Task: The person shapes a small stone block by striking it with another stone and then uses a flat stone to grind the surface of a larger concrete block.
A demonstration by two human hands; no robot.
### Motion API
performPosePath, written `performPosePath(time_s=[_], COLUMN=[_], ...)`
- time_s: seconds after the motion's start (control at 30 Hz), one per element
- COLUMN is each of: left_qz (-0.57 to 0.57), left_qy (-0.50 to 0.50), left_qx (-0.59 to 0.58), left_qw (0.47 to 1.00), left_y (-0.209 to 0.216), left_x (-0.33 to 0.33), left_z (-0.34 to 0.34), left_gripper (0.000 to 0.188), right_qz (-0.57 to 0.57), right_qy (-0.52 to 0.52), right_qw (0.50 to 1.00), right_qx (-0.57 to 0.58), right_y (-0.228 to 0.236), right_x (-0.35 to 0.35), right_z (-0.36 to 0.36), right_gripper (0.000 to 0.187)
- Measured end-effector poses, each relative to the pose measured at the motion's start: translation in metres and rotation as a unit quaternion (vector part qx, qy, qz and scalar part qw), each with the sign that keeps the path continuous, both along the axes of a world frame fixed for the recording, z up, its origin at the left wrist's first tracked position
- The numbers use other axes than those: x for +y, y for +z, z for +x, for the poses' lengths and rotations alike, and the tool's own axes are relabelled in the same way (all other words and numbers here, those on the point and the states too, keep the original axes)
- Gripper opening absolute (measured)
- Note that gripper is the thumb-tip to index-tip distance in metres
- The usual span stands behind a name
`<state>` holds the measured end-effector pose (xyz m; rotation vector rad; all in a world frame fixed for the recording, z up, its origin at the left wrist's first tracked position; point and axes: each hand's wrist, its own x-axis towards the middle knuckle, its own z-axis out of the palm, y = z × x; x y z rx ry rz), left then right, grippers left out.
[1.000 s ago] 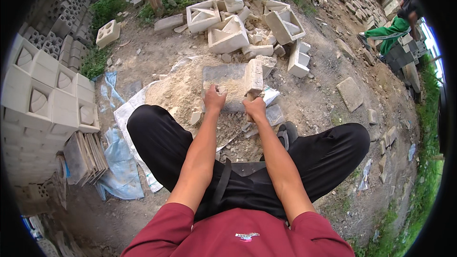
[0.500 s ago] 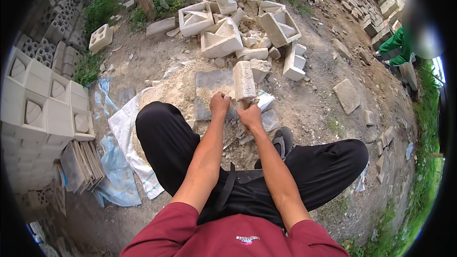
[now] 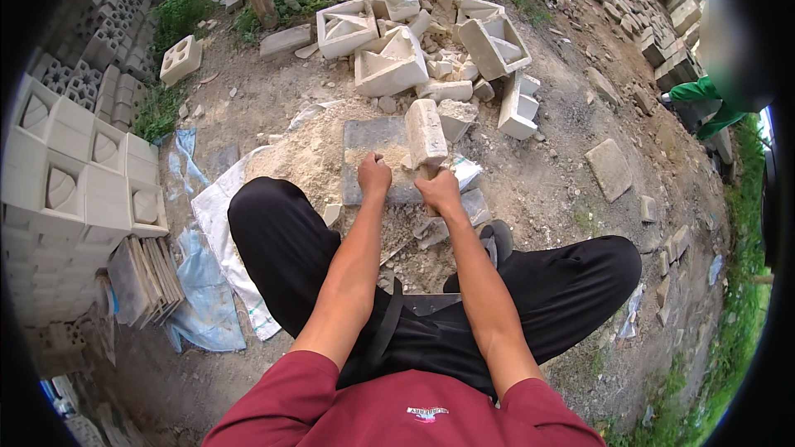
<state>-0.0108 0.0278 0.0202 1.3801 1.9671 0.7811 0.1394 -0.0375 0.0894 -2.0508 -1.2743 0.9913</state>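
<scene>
My right hand (image 3: 439, 191) is wrapped round the handle of a dusty, block-headed mallet (image 3: 426, 134). The mallet's pale head stands over the right edge of a dark flat slab (image 3: 358, 188) on the ground. Over the middle of that slab is my left hand (image 3: 375, 175), its fingers curled in. Whatever those fingers hold, if anything, is hidden. Crumbly tan grit lies across the slab, and a heap of the same sandy powder (image 3: 308, 157) spreads to its left on a white sack (image 3: 217, 217).
Broken cream-coloured blocks (image 3: 389, 64) are piled beyond the slab. Stacked patterned blocks (image 3: 108, 190) line the left side, near thin boards (image 3: 149, 281) and blue plastic sheeting (image 3: 203, 306). A flat stone (image 3: 609, 170) lies at right. A person in green trousers (image 3: 700, 99) is far right.
My left hand has shifted a little left over the slab, away from the mallet. My right hand keeps its hold on the mallet. The person in green has changed leg position.
</scene>
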Motion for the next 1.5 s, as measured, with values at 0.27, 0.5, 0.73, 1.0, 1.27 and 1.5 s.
performPosePath(time_s=[0.27, 0.5, 0.73, 1.0, 1.27, 1.5], left_qz=[0.007, 0.027, 0.052, 0.074, 0.059, 0.086], left_qy=[0.028, -0.041, -0.288, -0.237, -0.208, -0.211], left_qx=[0.016, -0.004, 0.167, 0.182, 0.131, 0.132], left_qw=[0.999, 0.999, 0.942, 0.952, 0.968, 0.965], left_y=[-0.004, 0.011, 0.015, 0.005, 0.001, -0.014], left_x=[-0.008, 0.0, -0.022, -0.012, -0.011, -0.008], left_z=[-0.011, -0.008, 0.026, 0.016, 0.001, -0.019], left_gripper=[0.023, 0.034, 0.055, 0.026, 0.025, 0.023], right_qz=[0.107, -0.061, 0.011, -0.026, 0.0, -0.084], right_qy=[-0.045, 0.092, -0.155, -0.147, -0.022, 0.058], right_qw=[0.993, 0.993, 0.983, 0.983, 0.999, 0.993], right_qx=[0.018, -0.048, 0.102, 0.105, -0.05, -0.064], right_y=[0.008, -0.027, -0.061, -0.026, -0.018, -0.004], right_x=[-0.006, 0.008, -0.008, -0.024, -0.014, -0.001], right_z=[-0.025, 0.011, 0.046, 0.029, -0.016, -0.021], right_gripper=[0.047, 0.052, 0.051, 0.044, 0.044, 0.041])
